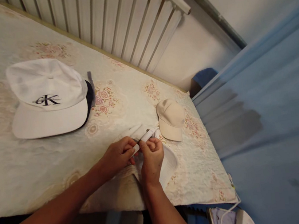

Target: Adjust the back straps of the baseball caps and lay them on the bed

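In the head view, the left hand [120, 153] and right hand [151, 159] have their fingers closed, pinching the narrow white strap [147, 135] of a white fabric cap [170, 163] lying on the quilted, floral-patterned cover [104, 127]. A plain beige cap [171, 114] sits just beside it, while a white cap with black lettering [47, 79] rests well apart, toward the left.

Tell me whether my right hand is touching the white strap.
Touching: the head view shows the right hand pinching the white strap in its fingers, with no gap visible.
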The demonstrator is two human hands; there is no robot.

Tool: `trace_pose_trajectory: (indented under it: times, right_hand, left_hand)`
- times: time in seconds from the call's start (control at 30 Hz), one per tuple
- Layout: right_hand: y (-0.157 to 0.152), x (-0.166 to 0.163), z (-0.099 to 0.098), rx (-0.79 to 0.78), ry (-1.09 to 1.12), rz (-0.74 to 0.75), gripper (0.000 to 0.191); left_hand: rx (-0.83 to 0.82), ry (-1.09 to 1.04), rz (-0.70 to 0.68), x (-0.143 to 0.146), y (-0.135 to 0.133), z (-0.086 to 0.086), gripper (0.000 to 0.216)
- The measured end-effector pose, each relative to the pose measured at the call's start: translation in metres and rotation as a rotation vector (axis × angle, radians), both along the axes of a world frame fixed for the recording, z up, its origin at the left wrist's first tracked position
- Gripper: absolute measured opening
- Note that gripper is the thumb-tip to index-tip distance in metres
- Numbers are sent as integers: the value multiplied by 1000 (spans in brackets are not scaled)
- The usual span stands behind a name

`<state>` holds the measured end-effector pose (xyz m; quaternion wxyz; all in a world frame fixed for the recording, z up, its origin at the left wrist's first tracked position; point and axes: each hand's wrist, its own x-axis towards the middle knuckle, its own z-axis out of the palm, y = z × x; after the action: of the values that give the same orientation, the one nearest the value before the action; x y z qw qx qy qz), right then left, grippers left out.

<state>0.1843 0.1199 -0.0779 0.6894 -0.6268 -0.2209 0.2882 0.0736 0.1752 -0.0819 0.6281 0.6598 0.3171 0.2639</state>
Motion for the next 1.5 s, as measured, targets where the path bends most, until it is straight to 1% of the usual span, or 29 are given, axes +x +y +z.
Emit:
trace_pose_trajectory:
  times: [0.13, 0.23, 0.43, 0.5, 0.67, 0.8, 0.87, 0.93, 1.07, 1.13, 1.3, 1.5]
  right_hand:
    - [-1, 0, 0, 1, -11, 25, 36]
    - [-1, -1, 2, 14, -52, 14, 34]
    - [-3, 7, 5, 24, -188, 32, 22]
    - [-3, 11, 5, 21, -227, 29, 22]
    - [-3, 16, 5, 13, -251, 44, 29]
    - [-2, 17, 6, -16, -297, 100, 22]
    - [-1, 17, 6, -32, -330, 112, 20]
    - [0, 17, 7, -46, -355, 113, 19]
    - [1, 15, 9, -60, -372, 113, 18]
    - [1, 14, 9, -61, -369, 124, 19]
    - [2, 13, 10, -44, -349, 135, 20]
    - [2, 12, 9, -55, -336, 124, 19]
  left_hand:
    - [-28, 4, 11, 0, 0, 2, 14]
    - [-88, -9, 21, 0, -1, 6, 15]
    - [-132, -30, 45, 0, -2, 8, 16]
    - [-146, -27, 49, 0, -2, 8, 16]
    - [-133, -37, 50, 1, -3, 8, 16]
    - [-121, -64, 60, 3, -3, 6, 15]
    - [-93, -86, 83, 5, -4, 3, 17]
    - [-27, -84, 145, 9, -5, 1, 20]
    - [202, 81, 335, 16, -9, 0, 25]
    - [294, 175, 382, 18, -11, 3, 22]
    - [431, 286, 421, 21, -14, 8, 13]
    - [430, 313, 408, 22, -12, 8, 15]
